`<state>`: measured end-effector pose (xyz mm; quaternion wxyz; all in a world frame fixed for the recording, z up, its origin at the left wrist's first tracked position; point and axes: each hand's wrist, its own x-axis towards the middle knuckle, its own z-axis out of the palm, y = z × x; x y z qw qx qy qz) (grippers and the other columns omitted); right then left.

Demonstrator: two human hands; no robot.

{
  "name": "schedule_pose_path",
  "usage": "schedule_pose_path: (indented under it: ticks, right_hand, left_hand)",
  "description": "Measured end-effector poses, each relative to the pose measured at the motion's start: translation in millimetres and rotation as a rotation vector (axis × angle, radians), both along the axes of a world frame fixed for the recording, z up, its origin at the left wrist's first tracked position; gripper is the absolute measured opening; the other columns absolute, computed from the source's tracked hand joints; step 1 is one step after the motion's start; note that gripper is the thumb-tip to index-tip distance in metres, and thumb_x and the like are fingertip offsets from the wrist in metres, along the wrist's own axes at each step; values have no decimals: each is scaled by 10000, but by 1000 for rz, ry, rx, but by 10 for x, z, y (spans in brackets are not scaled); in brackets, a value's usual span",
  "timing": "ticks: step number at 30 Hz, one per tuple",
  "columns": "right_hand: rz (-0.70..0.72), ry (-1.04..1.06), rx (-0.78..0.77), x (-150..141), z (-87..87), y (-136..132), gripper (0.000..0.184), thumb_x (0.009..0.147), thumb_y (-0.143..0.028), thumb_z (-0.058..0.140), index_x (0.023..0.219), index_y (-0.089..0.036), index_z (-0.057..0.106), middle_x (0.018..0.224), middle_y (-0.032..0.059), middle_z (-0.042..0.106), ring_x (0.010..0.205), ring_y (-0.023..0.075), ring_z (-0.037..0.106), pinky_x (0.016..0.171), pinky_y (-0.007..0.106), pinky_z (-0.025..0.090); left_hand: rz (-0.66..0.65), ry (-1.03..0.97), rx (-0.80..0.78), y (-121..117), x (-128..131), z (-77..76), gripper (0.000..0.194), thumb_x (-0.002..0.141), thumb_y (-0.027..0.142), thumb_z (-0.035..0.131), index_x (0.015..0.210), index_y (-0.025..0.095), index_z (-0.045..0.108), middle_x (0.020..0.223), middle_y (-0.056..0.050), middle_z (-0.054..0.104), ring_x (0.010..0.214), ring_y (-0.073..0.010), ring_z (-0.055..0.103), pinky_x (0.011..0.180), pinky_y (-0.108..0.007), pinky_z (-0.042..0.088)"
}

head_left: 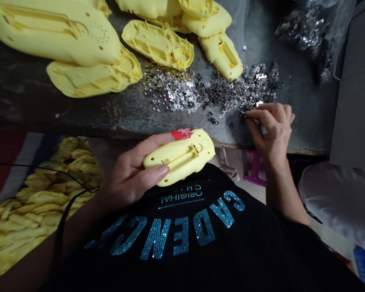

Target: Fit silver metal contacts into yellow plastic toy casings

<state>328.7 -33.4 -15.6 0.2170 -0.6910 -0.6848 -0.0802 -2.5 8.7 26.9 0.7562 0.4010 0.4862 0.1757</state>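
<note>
My left hand (136, 170) grips a yellow plastic housing (182, 158) in front of my chest, thumb on the near side and a red-wrapped finger along the far side. The housing has a long battery slot, screw holes and a ring of small speaker holes. Metal pieces show at both ends of its slot. My right hand (272, 125) rests at the near edge of a pile of small shiny metal contacts (176, 91), thumb and index finger pinched together. Whatever lies between those fingertips is too small to make out.
More yellow housings (158, 42) lie on the dark table (115, 115) behind the contacts. A clear bag of metal contacts (307, 30) sits at the back right. Below the table on the left is a large heap of yellow parts (42, 207), with a black cord (48, 168) crossing above it.
</note>
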Motion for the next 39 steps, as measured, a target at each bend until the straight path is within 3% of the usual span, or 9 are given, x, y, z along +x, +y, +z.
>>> schedule_pose_path:
  ticks: [4,11,18,23,26,30,34,36,39]
  right_hand:
    - [85,-37,-144,-125,27,41,184,1103,-431,617,1126,-314,757,1142,69,743,1111,320,615,976,542,440]
    - [132,34,-309,-270,81,169,221,1104,-390,574,1009,-265,730,1016,74,692,1082,326,589,988,553,449]
    - [-16,-34,-161,-115,34,19,225,1119,-417,553,1077,-289,732,1117,95,715,1109,341,583,999,576,411]
    - [65,-25,-173,-185,3,-4,204,1109,-459,607,1159,-317,745,1121,65,724,1098,323,599,981,526,409]
    - [104,-50,-170,-244,-26,69,231,1099,-492,635,1106,-295,756,1051,58,719,1070,310,604,957,501,408]
    - [158,-23,-155,-244,-46,101,190,1112,-412,630,1050,-296,767,1004,31,735,1029,277,613,929,470,408]
    - [185,38,-118,-194,-64,44,155,1099,-340,658,1196,-323,778,1082,25,779,1033,265,641,887,448,411]
    - [151,39,-92,-176,-91,23,181,1081,-364,691,1236,-312,768,1105,33,786,1040,271,654,880,445,421]
    - [134,38,-60,-179,-113,13,114,1060,-379,730,1111,-295,786,1062,22,788,1025,271,665,879,438,425]
  left_hand:
    - [7,-2,6,-1,7,20,748,890,471,859,1553,224,615,1516,-80,747,1275,-277,779,920,-200,646]
    - [-31,-19,-5,0,-21,39,702,938,425,832,1568,222,595,1469,-80,775,1262,-262,794,931,-178,645]
    - [-21,-30,23,1,-25,-13,688,931,433,839,1546,221,616,1399,-67,811,1195,-235,813,934,-164,641]
    - [-50,-73,61,7,-8,-57,698,956,433,812,1574,196,591,1465,-96,775,1234,-269,793,893,-202,657]
    - [-34,-95,99,2,4,-75,665,965,407,801,1563,192,604,1521,-85,742,1319,-281,753,898,-179,649]
    - [-27,-198,216,6,-9,-215,621,964,357,771,1559,253,625,1537,-58,728,1197,-276,800,847,-205,680]
    - [2,-371,368,16,-28,-416,692,931,294,774,1596,330,589,1532,-51,725,995,-242,834,777,-250,715]
    - [28,-384,383,16,-28,-466,675,938,281,759,1592,317,599,1558,-61,706,1028,-265,833,765,-260,726]
    - [0,-364,386,23,-30,-480,656,973,282,724,1613,326,588,1654,-49,629,1172,-323,805,789,-289,742]
